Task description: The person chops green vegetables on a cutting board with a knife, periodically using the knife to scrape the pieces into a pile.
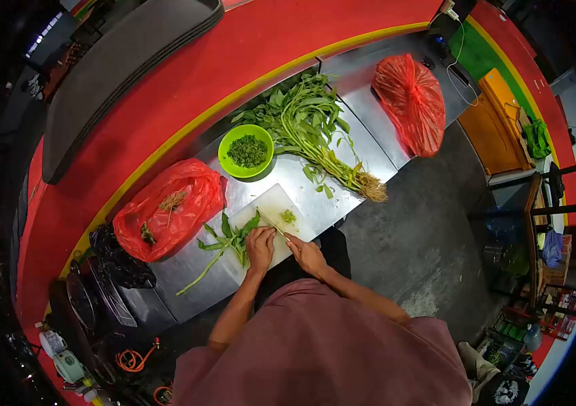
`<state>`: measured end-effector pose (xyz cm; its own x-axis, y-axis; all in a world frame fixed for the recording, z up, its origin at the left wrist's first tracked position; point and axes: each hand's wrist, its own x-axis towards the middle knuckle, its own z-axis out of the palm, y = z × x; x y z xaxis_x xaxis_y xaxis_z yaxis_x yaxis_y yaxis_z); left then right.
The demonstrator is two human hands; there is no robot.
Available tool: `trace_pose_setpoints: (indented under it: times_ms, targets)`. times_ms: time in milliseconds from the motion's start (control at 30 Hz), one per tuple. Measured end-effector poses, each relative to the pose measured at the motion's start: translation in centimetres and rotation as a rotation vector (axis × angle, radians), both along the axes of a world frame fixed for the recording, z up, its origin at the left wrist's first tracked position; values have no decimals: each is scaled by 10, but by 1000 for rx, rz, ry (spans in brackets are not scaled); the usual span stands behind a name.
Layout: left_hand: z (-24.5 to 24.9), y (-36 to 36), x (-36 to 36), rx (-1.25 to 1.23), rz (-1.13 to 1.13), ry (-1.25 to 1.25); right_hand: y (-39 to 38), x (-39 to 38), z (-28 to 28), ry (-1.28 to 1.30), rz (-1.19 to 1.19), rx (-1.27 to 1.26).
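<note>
On a white cutting board [273, 195], my left hand [259, 248] is closed over leafy green stems [228, 241], whose leaves and one long stalk stick out to the left. My right hand [308, 256] grips a knife [272, 223], its thin blade slanting up and left across the board near my left fingertips. A small heap of chopped pale green stem [288, 216] lies just beyond the blade. Behind the board stands a lime green bowl [223, 154] holding finely chopped greens [247, 151]. To its right lies a large bunch of leafy greens [308, 122] with roots attached.
An open red plastic bag [196, 196] with root scraps sits at the left, beside a black bag [119, 260]. A full red bag [410, 101] rests on the far right of the metal table [362, 135]. A red ledge with yellow trim [234, 101] runs behind.
</note>
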<state>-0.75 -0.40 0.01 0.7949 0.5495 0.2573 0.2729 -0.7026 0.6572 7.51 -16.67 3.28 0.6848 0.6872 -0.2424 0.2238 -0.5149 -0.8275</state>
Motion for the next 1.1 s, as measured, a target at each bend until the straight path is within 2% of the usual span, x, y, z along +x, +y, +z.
trace_pose_setpoints:
  times_ms: [100,367,567,767,833,900,1100]
  targets:
    - [-1,2,-2,-29,-26,24,7,2,-4,-53,28,-35]
    - [-5,4,-2,-81,-22,14,6,2,-1,84,22,-60]
    - [-2,2,-3,-31,-18,0,8,1,-8,-54,46,-86]
    - [-5,3,-3,-59,-5,-4,14,4,4,52,60,-148]
    - [-3,2,-2,-78,-1,-16,8,0,1,-28,25,-65]
    - [-1,-1,-4,-5,8,5,6,2,-4,-36,40,-84]
    - [4,0,-4,-34,-41,-28,17,8,-14,-139,122,-165]
